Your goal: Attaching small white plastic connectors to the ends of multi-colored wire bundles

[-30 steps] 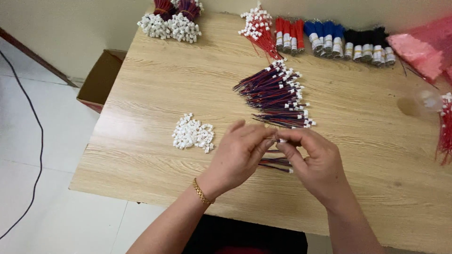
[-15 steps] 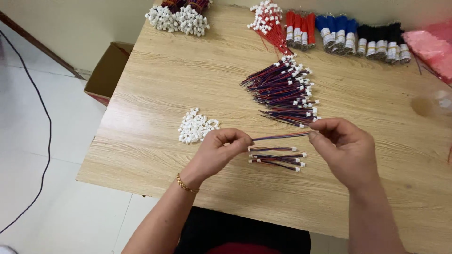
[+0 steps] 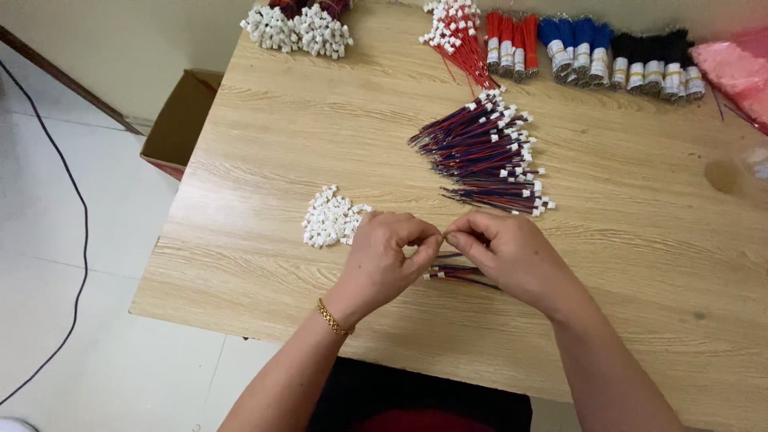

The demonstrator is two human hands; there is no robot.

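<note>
left hand (image 3: 382,260): fingers curled, thumb and forefinger pinched at the meeting point over the desk's near edge; what they grip is hidden.
right hand (image 3: 506,254): likewise pinched, fingertips touching the left's.
short wires (image 3: 458,274): a few lie on the desk (image 3: 264,144) just under both hands.
white connectors (image 3: 330,218): small heap just left of the left hand.
wire pile (image 3: 484,156): mid-desk, beyond the hands.
advice: keep the pinch low over the desk, wire end square to the connector.

Left hand (image 3: 382,258) and right hand (image 3: 506,254) pinched together over short wire leads (image 3: 458,274), white connector housings (image 3: 330,218) beside, wooden worktop (image 3: 624,240)
</note>
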